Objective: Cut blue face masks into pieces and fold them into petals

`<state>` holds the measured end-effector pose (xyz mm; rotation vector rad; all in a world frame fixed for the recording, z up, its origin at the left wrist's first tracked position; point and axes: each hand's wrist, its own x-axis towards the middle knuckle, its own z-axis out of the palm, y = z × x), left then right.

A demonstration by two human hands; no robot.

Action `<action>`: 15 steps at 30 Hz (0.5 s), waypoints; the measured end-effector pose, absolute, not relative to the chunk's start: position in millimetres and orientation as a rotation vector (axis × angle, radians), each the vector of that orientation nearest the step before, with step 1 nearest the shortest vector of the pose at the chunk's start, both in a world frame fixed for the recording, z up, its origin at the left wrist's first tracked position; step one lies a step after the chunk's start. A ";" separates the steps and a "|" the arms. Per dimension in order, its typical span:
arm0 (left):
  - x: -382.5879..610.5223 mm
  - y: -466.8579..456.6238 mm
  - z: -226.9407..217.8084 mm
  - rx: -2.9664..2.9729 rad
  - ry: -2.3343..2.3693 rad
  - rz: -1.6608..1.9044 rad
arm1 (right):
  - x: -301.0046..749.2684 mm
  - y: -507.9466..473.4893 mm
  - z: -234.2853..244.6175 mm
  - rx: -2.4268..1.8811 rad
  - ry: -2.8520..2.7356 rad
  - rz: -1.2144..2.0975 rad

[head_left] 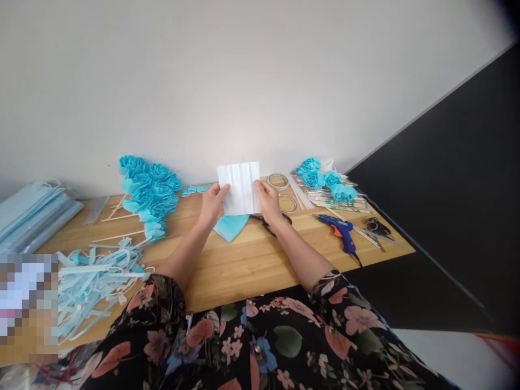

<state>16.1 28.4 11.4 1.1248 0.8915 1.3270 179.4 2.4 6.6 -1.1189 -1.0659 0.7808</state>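
Nearest the head camera, a black garment printed with pink, green and blue flowers and leaves (pixel 260 352) was spread across the bottom of the view. Beyond it, a white, roughly square sheet with pleat lines (pixel 241 189) was held up over a light-brown wooden tabletop (pixel 244 276). Its left edge was pinched by the left hand (pixel 213 203), thumb laid on the near face and fingers closed behind; its right edge was gripped in the same manner by the right hand (pixel 268 201). Below the sheet, a flat light-blue piece with a pointed corner (pixel 231 227) was left lying on the wood, and a pair of black-handled scissors (pixel 290 219) was partly hidden by the right wrist. To the left, a cluster of bright-blue ruffled flowers (pixel 152 189) was placed beyond a tangled heap of pale-blue strips and white loops (pixel 101 279). To the right, a blue glue gun with an orange trigger (pixel 344 233) was laid near the table's edge, with more bright-blue flowers (pixel 343 192) piled farther back.
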 end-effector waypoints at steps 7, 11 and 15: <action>15.1 27.9 6.7 1.428 1.219 1.551 | 176.4 -2.5 4.0 -1.191 -1.215 0.594; 14.5 28.5 3.5 1.485 1.301 1.572 | 173.3 -4.7 4.8 -1.193 -1.219 0.567; 14.8 29.3 3.0 1.449 1.242 1.564 | 174.2 -3.1 2.7 -1.208 -1.207 0.572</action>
